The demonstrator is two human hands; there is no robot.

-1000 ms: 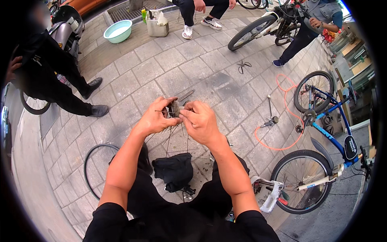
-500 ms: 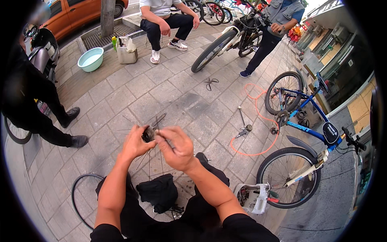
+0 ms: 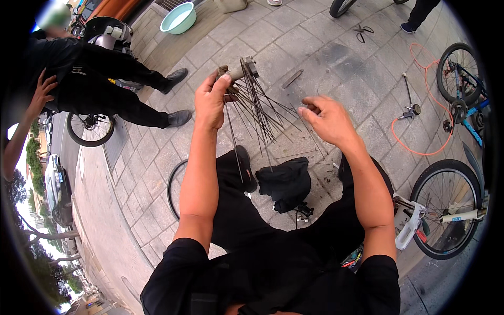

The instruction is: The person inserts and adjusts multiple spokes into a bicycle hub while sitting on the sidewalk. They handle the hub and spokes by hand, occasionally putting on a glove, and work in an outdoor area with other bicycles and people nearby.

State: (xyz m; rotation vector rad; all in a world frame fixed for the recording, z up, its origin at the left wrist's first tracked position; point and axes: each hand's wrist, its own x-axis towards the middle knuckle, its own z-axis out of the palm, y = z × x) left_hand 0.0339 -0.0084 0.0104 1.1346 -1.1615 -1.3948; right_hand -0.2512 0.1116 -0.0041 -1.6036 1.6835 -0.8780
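Observation:
My left hand grips a dirty bicycle hub, raised above the pavement. A bunch of thin dark spokes fans out and hangs from it toward the lower right. To the right of the bunch is my right hand, its fingers curled and thumb drawn in. A thin spoke seems pinched at its fingertips, though its line is hard to follow against the paving. Below the spokes a black cloth lies between my feet, partly over small metal parts.
A person stands at left by a scooter. A green basin, scissors, an orange hose and a pump-like tool lie beyond. At right are a bicycle wheel and a white container. A black tyre rests by my left leg.
My hands have moved apart, the right one away from the hub. The hub has tilted, showing its spokes hanging. The view has swung left and downward.

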